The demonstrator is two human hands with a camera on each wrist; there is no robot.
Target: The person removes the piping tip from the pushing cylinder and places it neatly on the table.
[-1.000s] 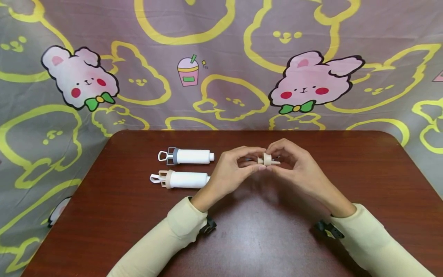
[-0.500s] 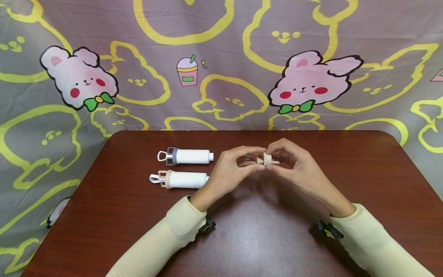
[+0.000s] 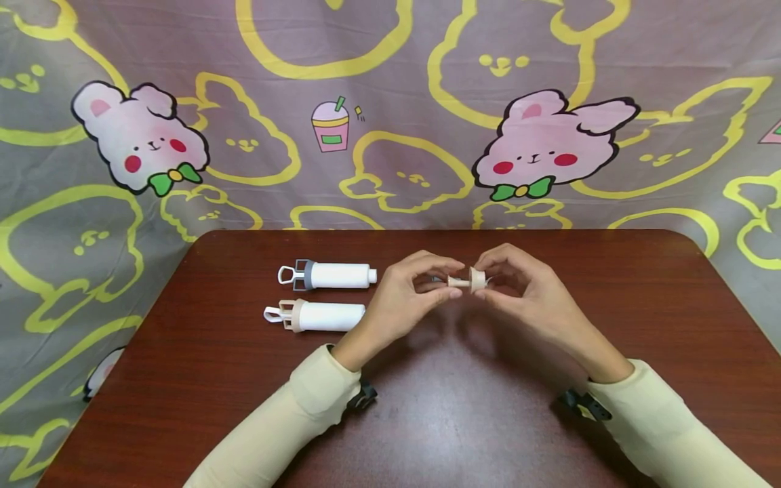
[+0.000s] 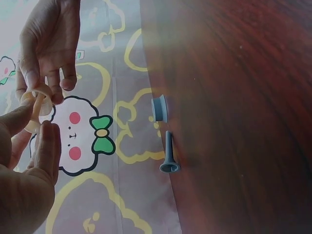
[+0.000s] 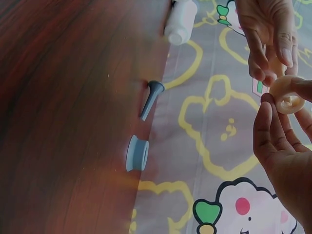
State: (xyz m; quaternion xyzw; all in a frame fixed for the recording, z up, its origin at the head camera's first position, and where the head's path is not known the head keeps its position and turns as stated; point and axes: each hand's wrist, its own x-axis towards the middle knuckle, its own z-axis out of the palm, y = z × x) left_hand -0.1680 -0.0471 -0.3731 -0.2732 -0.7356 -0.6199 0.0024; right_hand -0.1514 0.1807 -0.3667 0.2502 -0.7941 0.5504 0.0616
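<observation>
In the head view my left hand (image 3: 403, 295) pinches the flared end of a beige funnel-shaped stem (image 3: 460, 282) between thumb and fingers. My right hand (image 3: 531, 288) pinches a beige flanged ring (image 3: 478, 278) by its rim. The thin part of the stem runs level into the ring, and both pieces are held above the table. From the right wrist, the ring (image 5: 288, 100) shows its round opening facing the camera. A blue-grey funnel-shaped stem (image 4: 169, 158) and a blue-grey flanged ring (image 4: 159, 108) lie on the table beyond the hands, mostly hidden in the head view.
Two white syringe-like cylinders lie on the left of the brown table (image 3: 183, 379): one with a grey collar (image 3: 339, 276), one with a beige collar (image 3: 331, 316) nearer, partly behind the left wrist. A patterned cloth (image 3: 390, 108) hangs behind the table.
My hands have moved slightly apart. The beige stem has slid left through the ring, showing more of its length on the left, while the ring has shifted a little right.
</observation>
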